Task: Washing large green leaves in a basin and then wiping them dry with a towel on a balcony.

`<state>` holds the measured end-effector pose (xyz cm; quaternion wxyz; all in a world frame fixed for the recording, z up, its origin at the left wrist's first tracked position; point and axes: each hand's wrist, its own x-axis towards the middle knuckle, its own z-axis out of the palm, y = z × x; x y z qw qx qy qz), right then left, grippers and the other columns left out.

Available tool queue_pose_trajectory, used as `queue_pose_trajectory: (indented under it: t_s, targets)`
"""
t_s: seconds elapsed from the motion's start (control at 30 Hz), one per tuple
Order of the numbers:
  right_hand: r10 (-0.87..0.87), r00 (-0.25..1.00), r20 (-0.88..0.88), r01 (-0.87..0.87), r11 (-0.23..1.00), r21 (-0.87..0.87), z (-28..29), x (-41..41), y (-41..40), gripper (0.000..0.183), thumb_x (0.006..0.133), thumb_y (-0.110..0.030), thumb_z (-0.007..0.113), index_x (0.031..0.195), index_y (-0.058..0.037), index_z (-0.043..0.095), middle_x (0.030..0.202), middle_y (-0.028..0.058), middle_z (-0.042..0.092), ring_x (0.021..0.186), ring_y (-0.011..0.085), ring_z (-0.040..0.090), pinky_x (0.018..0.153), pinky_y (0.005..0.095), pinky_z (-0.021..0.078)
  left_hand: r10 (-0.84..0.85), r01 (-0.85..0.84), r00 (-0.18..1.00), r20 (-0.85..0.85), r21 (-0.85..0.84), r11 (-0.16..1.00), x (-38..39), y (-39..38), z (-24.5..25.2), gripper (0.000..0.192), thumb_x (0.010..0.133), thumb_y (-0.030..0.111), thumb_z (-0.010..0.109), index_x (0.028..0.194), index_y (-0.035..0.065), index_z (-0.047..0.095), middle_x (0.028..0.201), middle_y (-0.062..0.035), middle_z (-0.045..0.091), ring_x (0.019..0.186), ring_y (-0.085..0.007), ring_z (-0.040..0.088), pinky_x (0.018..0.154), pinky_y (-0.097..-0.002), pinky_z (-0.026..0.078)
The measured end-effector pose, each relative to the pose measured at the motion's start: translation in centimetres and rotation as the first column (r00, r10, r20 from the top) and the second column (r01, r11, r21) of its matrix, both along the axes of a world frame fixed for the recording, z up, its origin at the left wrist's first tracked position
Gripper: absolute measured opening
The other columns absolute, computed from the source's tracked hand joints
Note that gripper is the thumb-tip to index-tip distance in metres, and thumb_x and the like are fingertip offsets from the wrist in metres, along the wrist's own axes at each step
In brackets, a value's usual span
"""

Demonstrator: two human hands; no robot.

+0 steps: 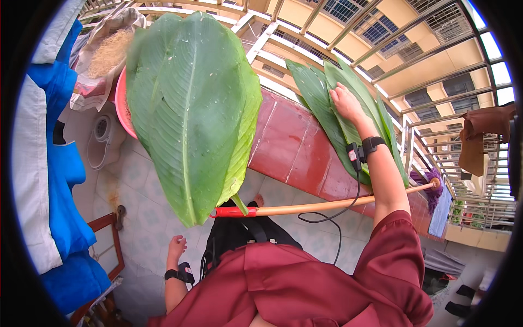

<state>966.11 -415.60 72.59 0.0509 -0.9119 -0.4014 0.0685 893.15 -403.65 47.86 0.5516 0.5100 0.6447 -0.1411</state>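
Observation:
My right hand (346,102) reaches out onto a pile of long green leaves (341,126) on the red-tiled ledge by the railing. Its fingers touch the upper part of a leaf; whether they grip it is unclear. My left hand (177,247) hangs low at my side, fingers slightly curled and apart, holding nothing. Before me, a stack of broad green leaves (192,102) with water drops covers the left part of the ledge and partly hides a pink basin (121,104). Both wrists wear black straps with small devices; a cable hangs from the right one.
A mop with a wooden handle (314,207) and purple head (433,188) slants across in front of me. Metal railings (355,32) rise beyond the red-tiled ledge (282,143). Blue cloth (67,163) hangs at the left, near a sack (108,53) and a wood-framed object (116,241).

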Motion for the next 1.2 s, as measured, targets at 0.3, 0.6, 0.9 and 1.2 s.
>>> queue_pose_trajectory:
  t_s: [0.3,0.6,0.9,1.2]
  targets:
    - [0.046,0.977,-0.207,0.008,0.967,0.254,-1.2,0.8,-0.1,0.038,0.095,-0.032,0.045,0.086,0.0026,0.058,0.115,0.0206,0.056,0.105,0.0309,0.055,0.092,0.0363,0.0418,0.018,-0.018,1.0,-0.001,-0.027,0.999,0.0,-0.7,-0.5,0.037,0.086,0.022,0.061,0.117,0.0029,0.052,0.089,-0.0088,0.064,0.068,-0.0171,0.064,0.055,-0.0292,0.049]
    - [0.186,0.877,-0.444,-0.115,0.976,0.184,10.2,-13.1,-5.1,0.018,0.084,-0.015,0.065,0.097,-0.0049,0.059,0.104,0.0088,0.061,0.077,0.0174,0.061,0.07,0.0299,0.0482,-0.072,0.072,0.997,0.003,-0.034,0.997,1.7,1.2,-0.5,0.037,0.087,0.022,0.061,0.117,0.0032,0.051,0.092,-0.0096,0.064,0.068,-0.018,0.064,0.055,-0.0296,0.049]
    - [-0.588,-0.036,-0.808,-0.057,0.809,-0.585,0.6,-26.6,-25.3,0.091,0.085,-0.074,0.029,0.143,-0.0038,0.027,0.136,0.0201,0.044,0.107,0.0273,0.059,0.082,0.0353,0.0526,-0.228,0.233,0.971,0.066,-0.453,0.86,11.1,3.5,7.0,0.04,0.09,0.031,0.055,0.125,0.0118,0.048,0.108,-0.0055,0.06,0.092,-0.0183,0.059,0.078,-0.038,0.05]
    - [-0.121,-0.356,-0.927,0.304,0.923,-0.237,2.8,-30.5,-26.1,0.058,0.093,-0.053,0.044,0.138,-0.0155,0.043,0.122,0.009,0.056,0.104,0.0187,0.058,0.091,0.0316,0.045,-0.433,0.483,0.861,0.266,-0.694,0.534,15.3,7.4,6.6,0.043,0.089,0.035,0.059,0.126,0.0154,0.051,0.108,-0.0005,0.059,0.094,-0.0164,0.057,0.086,-0.0391,0.048]
